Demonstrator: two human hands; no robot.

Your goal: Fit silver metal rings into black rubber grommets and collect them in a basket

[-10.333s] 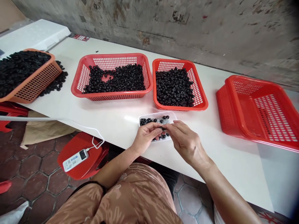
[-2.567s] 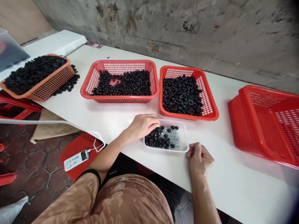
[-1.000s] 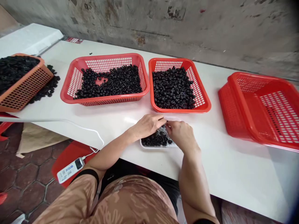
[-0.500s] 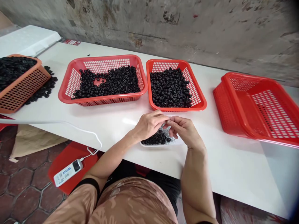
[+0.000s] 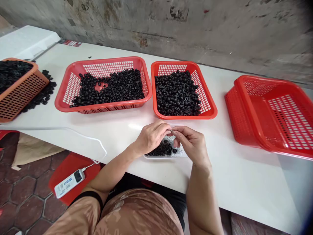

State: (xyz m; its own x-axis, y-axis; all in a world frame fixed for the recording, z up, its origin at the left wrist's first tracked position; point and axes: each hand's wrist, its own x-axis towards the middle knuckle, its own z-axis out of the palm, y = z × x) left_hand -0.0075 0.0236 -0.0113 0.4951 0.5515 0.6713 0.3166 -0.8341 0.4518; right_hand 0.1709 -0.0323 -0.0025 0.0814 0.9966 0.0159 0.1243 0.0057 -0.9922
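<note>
My left hand (image 5: 151, 137) and my right hand (image 5: 192, 142) meet above a white plastic tray (image 5: 156, 157), their fingertips pinching a tiny silvery part (image 5: 171, 131). The part is too small to identify. In the tray lies a heap of black rubber rings (image 5: 161, 149) beside many small shiny metal pieces (image 5: 177, 150). My hands and wrists hide the tray's far half.
Two red mesh baskets of black rings (image 5: 110, 110) (image 5: 183, 117) stand beyond the tray on the white table (image 5: 117, 138). Stacked red baskets (image 5: 241, 120) sit right. An orange basket (image 5: 22, 98) and spilled rings (image 5: 42, 94) lie left. A white cable (image 5: 66, 128) crosses the table's near edge.
My right hand has come from beside the tray to meet my left above it. My fingertips now pinch the tiny part. The view has shifted slightly.
</note>
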